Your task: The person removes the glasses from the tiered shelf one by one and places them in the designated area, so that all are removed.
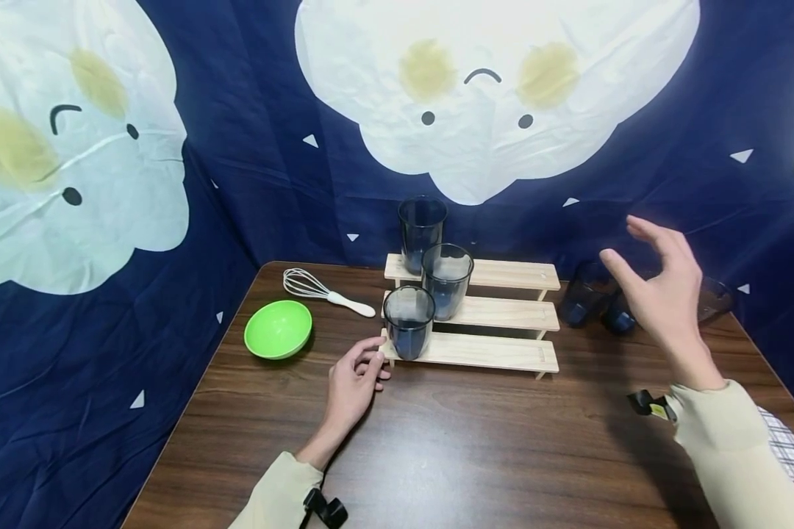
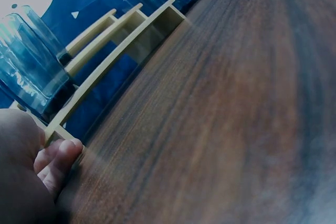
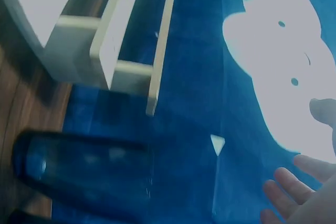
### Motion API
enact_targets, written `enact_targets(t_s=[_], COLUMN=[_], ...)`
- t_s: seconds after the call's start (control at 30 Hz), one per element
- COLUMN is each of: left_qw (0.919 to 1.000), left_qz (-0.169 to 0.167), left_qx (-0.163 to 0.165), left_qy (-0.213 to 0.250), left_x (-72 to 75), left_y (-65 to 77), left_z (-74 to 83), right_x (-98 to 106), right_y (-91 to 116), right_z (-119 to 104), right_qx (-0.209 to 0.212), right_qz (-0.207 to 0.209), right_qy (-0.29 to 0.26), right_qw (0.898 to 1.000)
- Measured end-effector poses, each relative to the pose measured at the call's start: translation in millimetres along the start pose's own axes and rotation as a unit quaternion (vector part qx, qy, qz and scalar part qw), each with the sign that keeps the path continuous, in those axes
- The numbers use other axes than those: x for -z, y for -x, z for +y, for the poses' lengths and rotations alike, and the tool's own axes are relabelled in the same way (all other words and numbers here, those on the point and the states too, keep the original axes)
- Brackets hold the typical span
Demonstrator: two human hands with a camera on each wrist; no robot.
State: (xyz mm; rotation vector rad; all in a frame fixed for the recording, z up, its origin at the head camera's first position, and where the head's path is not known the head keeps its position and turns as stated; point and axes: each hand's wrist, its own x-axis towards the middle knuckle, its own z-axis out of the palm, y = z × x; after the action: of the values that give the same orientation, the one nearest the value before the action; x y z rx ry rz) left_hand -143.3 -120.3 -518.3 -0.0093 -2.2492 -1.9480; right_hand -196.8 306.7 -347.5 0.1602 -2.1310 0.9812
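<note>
A three-step wooden shelf carries a dark tinted drinking glass on the left part of each step: front glass, middle glass and back glass. My left hand holds the left end of the lowest step, its curled fingers against the wood beside the front glass. To the right, my right hand is raised in the air, thumb and fingers spread apart with nothing between them. Partly behind it, more dark glasses stand on the table; one glass shows in the right wrist view.
A green bowl and a white-handled whisk lie at the table's left. A dark transparent vessel is partly hidden behind the right hand. A checked round cloth or mat lies by the right sleeve. A blue curtain hangs behind the table.
</note>
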Motion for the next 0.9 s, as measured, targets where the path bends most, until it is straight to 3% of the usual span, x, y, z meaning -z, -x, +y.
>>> enact_targets(t_s=[0.23,0.6,0.9], left_qw=[1.0,0.9999,0.9999], left_qz=[-0.002,-0.003,-0.001], left_qx=[-0.005,-0.011,-0.012], left_qy=[0.004,0.003,0.001], left_x=[-0.5,-0.7,0.1], left_y=[-0.3,-0.3,-0.1], left_z=[-1.2,-1.8,-2.3], right_x=[-23,-47,-65], right_y=[7,5,1], right_z=[-13,-42,-69], right_qx=[0.036,0.035,0.009], right_qz=[-0.039,-0.108,-0.216], right_qy=[-0.022,-0.049,-0.083], right_qw=[0.998,0.992,0.973])
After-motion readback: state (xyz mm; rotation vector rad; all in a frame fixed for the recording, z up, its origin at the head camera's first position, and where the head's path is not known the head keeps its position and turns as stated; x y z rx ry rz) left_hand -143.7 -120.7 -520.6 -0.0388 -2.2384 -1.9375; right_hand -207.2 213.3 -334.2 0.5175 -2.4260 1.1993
